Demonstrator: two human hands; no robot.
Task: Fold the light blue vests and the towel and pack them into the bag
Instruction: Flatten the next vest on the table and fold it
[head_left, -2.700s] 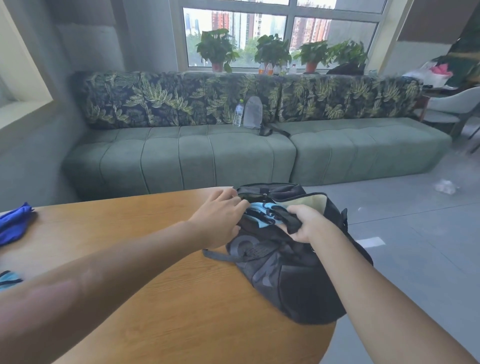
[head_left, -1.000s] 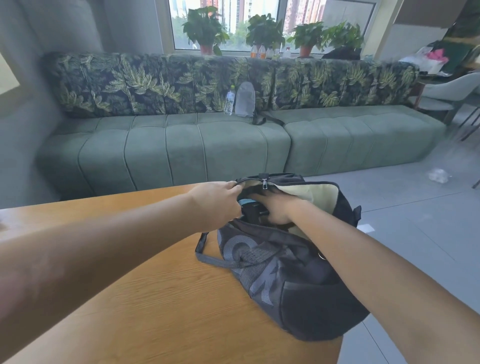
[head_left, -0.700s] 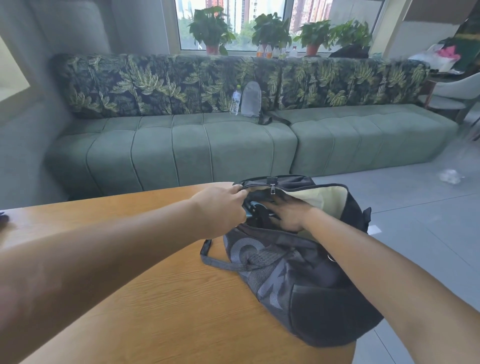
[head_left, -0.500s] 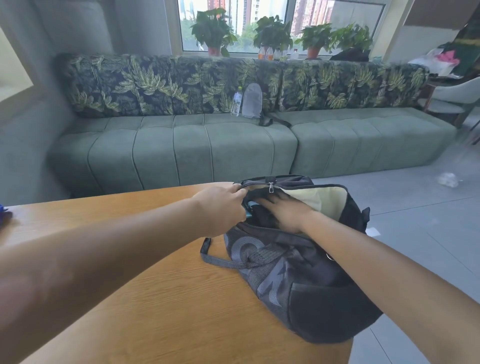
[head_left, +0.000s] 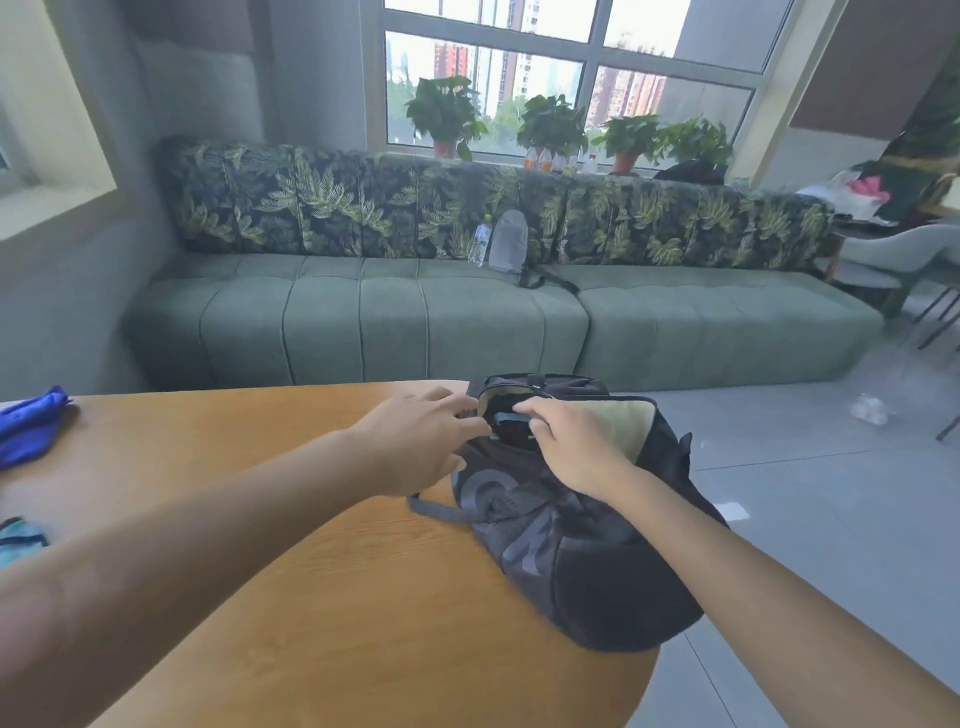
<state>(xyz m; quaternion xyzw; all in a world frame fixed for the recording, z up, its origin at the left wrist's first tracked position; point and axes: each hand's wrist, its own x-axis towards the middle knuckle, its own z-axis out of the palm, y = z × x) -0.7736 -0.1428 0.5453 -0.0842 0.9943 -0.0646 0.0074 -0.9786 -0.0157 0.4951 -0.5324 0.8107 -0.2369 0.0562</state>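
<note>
Right fingers (head_left: 535, 415) curl into the bag (head_left: 582, 525) mouth, on or beside a light blue vest (head_left: 506, 420) inside; whether they grip it I cannot tell. Left hand (head_left: 415, 441) fingers lie loosely spread at the mouth's near rim. The bag lies at the bench (head_left: 311, 571) edge, at 3 o'clock. Blue cloth (head_left: 28, 426) sits at 9 o'clock.
</note>
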